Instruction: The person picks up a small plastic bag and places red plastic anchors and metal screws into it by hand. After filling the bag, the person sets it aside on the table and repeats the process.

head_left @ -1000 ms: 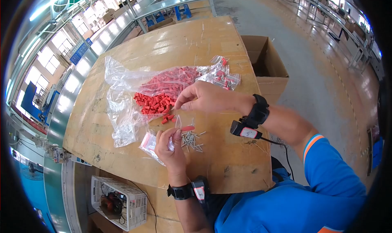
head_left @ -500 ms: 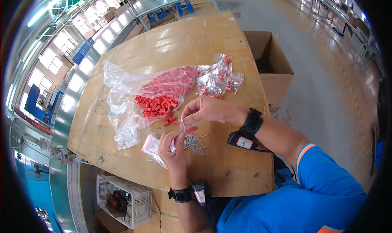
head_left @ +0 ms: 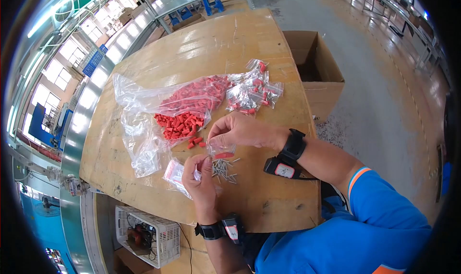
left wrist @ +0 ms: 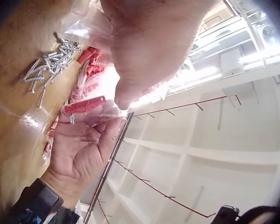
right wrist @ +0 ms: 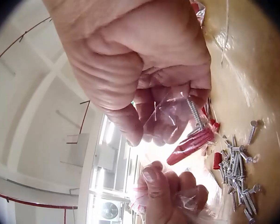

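A small clear bag (head_left: 224,151) with a red plug (right wrist: 192,146) and screws (right wrist: 194,113) inside hangs between the two hands. My right hand (head_left: 246,130) pinches its upper edge between thumb and fingers. Just below and to the left, my left hand (head_left: 200,185) has its thumb and forefinger at the bag's edge, while its curled fingers hold other clear bags with red stripes (head_left: 175,174). Loose screws (head_left: 223,170) lie on the table beneath. Behind them, red plugs (head_left: 178,126) spill from a large clear bag (head_left: 139,146).
Several filled small bags (head_left: 252,92) lie at the back right of the wooden table (head_left: 192,50). Beyond its right edge stands an open cardboard box (head_left: 322,93). A white crate (head_left: 169,242) with cables sits below the near left edge.
My right hand has come down and nearer to the left hand. The small bag now hangs from the right hand with the red plug inside, and the view has shifted slightly.
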Tool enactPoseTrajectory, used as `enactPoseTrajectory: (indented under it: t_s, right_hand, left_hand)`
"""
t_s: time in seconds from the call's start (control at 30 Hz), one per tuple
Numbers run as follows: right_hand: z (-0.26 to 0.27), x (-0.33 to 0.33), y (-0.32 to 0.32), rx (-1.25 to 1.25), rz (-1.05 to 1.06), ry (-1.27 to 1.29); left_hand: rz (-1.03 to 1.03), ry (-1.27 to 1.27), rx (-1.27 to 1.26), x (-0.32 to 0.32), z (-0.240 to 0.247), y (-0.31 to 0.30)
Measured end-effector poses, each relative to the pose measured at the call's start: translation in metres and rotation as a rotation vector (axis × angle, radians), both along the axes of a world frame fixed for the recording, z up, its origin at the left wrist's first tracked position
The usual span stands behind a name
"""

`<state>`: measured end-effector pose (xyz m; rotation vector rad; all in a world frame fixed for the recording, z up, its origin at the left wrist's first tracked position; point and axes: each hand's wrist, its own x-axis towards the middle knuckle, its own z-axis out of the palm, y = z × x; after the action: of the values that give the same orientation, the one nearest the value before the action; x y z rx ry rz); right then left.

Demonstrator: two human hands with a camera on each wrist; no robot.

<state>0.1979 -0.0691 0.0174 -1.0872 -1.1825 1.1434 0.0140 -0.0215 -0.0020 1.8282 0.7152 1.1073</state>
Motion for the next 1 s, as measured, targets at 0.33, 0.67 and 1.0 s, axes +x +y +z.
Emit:
enactPoseTrajectory:
  t_s: [0.33,0.67,1.0]
  right_hand:
    - [-0.006,-0.012,0.004,0.013,-0.12,0.142]
    - [-0.007,-0.013,0.003,-0.005,-0.083,0.178]
    - [-0.005,-0.017,0.002,0.031,-0.107,0.047]
  left_hand:
    - [0.072,-0.093,-0.336,0.001,-0.004,0.003]
    - [0.044,-0.157,-0.392,0.001,0.004,-0.001]
    - [0.0,-0.164,-0.4,-0.002,0.004,-0.001]
